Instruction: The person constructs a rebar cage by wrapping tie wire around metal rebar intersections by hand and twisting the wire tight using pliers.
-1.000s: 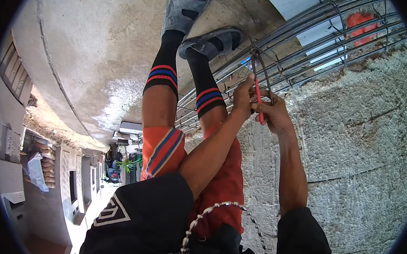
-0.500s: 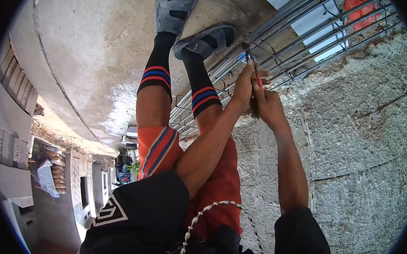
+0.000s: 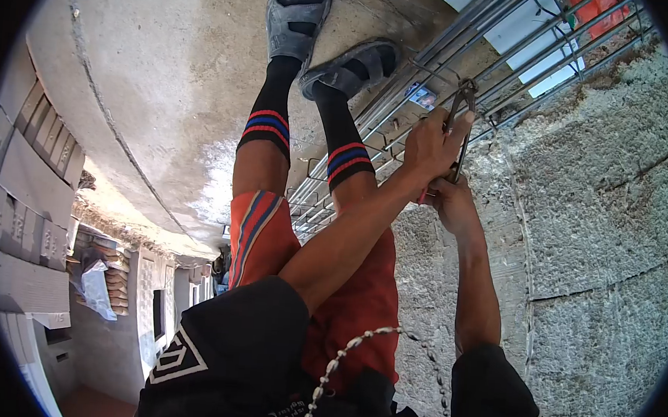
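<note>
A pair of pincers (image 3: 464,102) points up and away from me, its jaws among the steel bars of a rebar cage (image 3: 400,125). My left hand (image 3: 432,146) is closed on the pincers' handles just below the head, thumb stretched along them. Below it, my right hand (image 3: 454,204) grips the lower end of the handles, where a bit of red shows. The handles stand apart. Fingers hide part of the tool, and whether the jaws hold wire is too small to tell. Under the bars lies a small flat item (image 3: 421,96) with a coloured picture.
A rough concrete block wall (image 3: 601,225) rises along the right. My sandalled feet (image 3: 298,19) stand on the concrete floor (image 3: 167,61). White boards (image 3: 552,73) and a red plastic piece (image 3: 597,14) lie behind the bars. Stacked grey blocks (image 3: 27,220) are at left.
Both hands have moved right along the cage with the pincers. The tool's handles now show spread apart, and the small flat item has come into clearer view.
</note>
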`<state>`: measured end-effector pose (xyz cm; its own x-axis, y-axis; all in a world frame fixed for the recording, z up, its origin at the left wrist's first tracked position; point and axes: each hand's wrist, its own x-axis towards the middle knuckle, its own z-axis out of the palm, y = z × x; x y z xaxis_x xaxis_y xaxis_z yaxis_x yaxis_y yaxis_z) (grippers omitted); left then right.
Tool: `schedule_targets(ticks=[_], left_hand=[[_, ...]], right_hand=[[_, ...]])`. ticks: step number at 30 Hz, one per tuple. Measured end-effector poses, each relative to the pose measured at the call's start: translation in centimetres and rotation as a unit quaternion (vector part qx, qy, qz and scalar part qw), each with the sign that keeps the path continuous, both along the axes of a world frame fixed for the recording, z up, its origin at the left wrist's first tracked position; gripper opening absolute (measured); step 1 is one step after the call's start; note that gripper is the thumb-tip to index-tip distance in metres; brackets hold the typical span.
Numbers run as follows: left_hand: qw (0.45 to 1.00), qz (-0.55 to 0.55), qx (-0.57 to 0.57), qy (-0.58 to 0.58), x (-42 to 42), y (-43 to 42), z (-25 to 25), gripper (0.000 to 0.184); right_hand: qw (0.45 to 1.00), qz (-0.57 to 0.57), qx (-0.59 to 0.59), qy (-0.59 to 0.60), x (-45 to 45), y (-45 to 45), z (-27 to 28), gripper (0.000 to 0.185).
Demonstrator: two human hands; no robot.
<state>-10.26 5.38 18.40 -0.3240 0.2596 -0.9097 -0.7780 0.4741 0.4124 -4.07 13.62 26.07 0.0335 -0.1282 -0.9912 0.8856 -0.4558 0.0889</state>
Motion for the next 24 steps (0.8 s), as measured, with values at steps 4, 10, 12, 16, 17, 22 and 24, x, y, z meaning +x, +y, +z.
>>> schedule_targets(ticks=[4, 10, 12, 16, 17, 22, 24], left_hand=[[0.972, 0.066, 0.050, 0.219, 0.2, -2.6, -0.7, 0.053], [0.959, -0.081, 0.272, 0.009, -3.4, -4.5, -0.6, 0.041], [0.952, -0.088, 0.270, -0.117, -4.8, -4.4, 0.0, 0.036], [0.919, -0.346, 0.180, -0.052, -8.3, -5.4, -0.8, 0.033], [0.873, -0.464, 0.146, 0.039, -9.5, -5.7, -0.6, 0.033], [0.909, -0.291, 0.164, -0.249, -14.1, -7.5, -1.9, 0.033], [0.937, -0.147, 0.143, -0.284, -14.4, -7.9, -2.2, 0.033]], right_hand=[[0.999, -0.028, 0.003, 0.025, 0.7, -1.3, 2.3, 0.027], [0.986, -0.073, -0.094, 0.117, 2.2, -3.0, 5.5, 0.033], [0.975, -0.076, -0.149, 0.147, 3.0, -2.9, 6.0, 0.039], [0.923, -0.272, -0.240, 0.132, 5.0, -4.6, 6.1, 0.046], [0.935, -0.256, -0.213, 0.122, 5.4, -5.7, 6.0, 0.047], [0.963, -0.227, -0.103, 0.099, 6.1, -12.1, 0.7, 0.049], [0.967, -0.226, -0.062, 0.103, 4.2, -13.5, -2.6, 0.048]])
